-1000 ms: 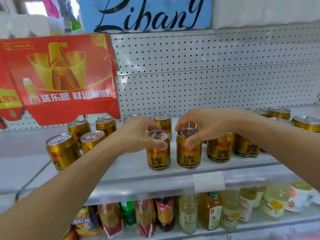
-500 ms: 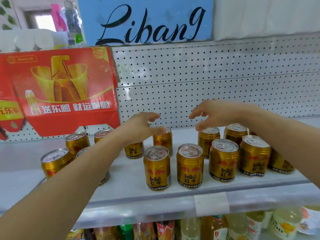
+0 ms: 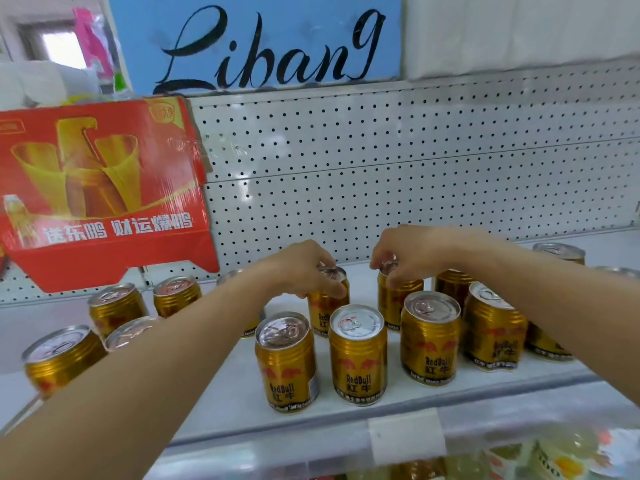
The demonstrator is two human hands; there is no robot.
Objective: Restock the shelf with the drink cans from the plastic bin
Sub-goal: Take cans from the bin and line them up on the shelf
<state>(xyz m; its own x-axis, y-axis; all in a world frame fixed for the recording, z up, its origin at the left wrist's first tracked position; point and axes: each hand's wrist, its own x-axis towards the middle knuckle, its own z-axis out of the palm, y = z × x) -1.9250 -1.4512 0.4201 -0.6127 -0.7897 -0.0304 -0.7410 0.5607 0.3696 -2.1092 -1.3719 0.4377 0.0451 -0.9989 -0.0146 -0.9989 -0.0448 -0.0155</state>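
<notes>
Both hands reach over the front row to the second row of cans. The left hand (image 3: 304, 268) curls its fingers down over the rim of a gold can (image 3: 327, 306), gripping it by the top; the right hand (image 3: 412, 254) pinches the top of the neighbouring can (image 3: 394, 299) the same way. Holding from above likely lets each can be nudged or turned without knocking the ones packed close around it, so this looks like straightening a row rather than fetching stock.

Nearer the person than the hands, two cans (image 3: 358, 355) stand upright side by side at the edge of the shelf (image 3: 214, 403), labels forward. More cans stand just right of the right hand, and a looser group sits left of the left forearm. The plastic bin is not in view. Beyond the left hand, against the pegboard (image 3: 381, 168), a red carton (image 3: 104, 188) stays sealed in film; its contents cannot be seen. Bottles show blurred on the shelf below.
</notes>
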